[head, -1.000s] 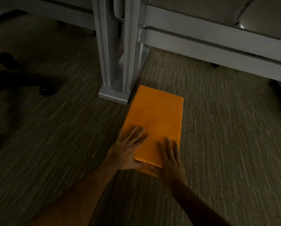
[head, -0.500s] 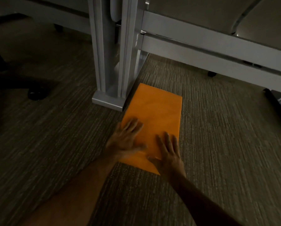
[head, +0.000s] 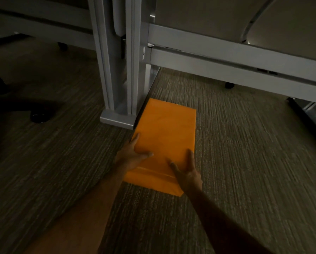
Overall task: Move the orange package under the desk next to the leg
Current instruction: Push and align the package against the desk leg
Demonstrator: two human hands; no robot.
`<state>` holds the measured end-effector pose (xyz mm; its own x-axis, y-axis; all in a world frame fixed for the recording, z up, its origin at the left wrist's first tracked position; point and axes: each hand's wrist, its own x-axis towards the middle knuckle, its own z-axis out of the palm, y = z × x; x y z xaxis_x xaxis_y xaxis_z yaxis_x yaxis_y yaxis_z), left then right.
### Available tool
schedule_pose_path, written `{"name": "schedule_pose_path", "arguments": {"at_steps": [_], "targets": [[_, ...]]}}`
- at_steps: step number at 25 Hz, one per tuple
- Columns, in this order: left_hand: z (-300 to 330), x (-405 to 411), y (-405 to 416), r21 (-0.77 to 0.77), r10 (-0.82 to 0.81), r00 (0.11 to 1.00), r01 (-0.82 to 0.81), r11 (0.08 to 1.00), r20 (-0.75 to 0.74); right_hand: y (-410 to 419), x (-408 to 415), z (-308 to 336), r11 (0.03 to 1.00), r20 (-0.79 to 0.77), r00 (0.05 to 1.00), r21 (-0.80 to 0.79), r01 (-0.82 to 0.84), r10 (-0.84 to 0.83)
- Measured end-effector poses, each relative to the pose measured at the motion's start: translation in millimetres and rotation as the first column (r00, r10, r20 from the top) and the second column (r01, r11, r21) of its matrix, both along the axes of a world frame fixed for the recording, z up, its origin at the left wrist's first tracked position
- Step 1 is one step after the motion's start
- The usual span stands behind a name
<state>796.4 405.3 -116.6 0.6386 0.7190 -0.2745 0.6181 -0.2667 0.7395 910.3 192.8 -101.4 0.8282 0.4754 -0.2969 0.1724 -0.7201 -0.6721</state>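
The orange package lies flat on the carpet, its left long edge right beside the foot of the grey desk leg. My left hand grips its left side, thumb on top and fingers along the edge. On the right side my right hand clasps it the same way, thumb on top. The package's near flap sticks out between my wrists.
A grey crossbar of the desk runs right from the leg, low over the carpet. A dark chair base with a castor stands at the left. Another dark object sits at the far right.
My hands went from lying flat on top of the package to gripping its two sides. The package now sits closer to the leg's foot.
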Motion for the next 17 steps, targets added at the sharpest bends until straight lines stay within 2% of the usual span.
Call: {"name": "schedule_pose_path", "arguments": {"at_steps": [4,10,12,14,15,17], "targets": [[4,-19,-6,-0.131,0.029,0.995,-0.016,0.991,0.098,-8,-8,14,0.999,-0.069,0.997,-0.011,-0.035,0.034],[10,-31,-30,-0.113,-0.038,0.993,0.051,0.992,0.11,-33,-19,21,0.999,-0.123,0.991,-0.02,-0.051,0.048],[13,-31,-41,0.022,0.0,0.999,-0.001,1.0,0.048,-34,-17,20,0.993,-0.097,0.992,-0.076,-0.092,0.084],[10,-31,-49,0.208,-0.036,0.997,0.051,0.977,-0.072,-32,-17,17,0.981,-0.007,0.996,-0.172,-0.087,0.087],[8,-33,-52,0.23,-0.081,0.988,0.11,0.967,-0.131,-31,-19,18,0.983,-0.004,0.998,-0.171,-0.069,0.07],[3,-35,-52,0.171,-0.132,0.965,0.173,0.97,-0.228,-29,-22,19,0.993,-0.089,0.996,-0.112,-0.029,0.019]]}}
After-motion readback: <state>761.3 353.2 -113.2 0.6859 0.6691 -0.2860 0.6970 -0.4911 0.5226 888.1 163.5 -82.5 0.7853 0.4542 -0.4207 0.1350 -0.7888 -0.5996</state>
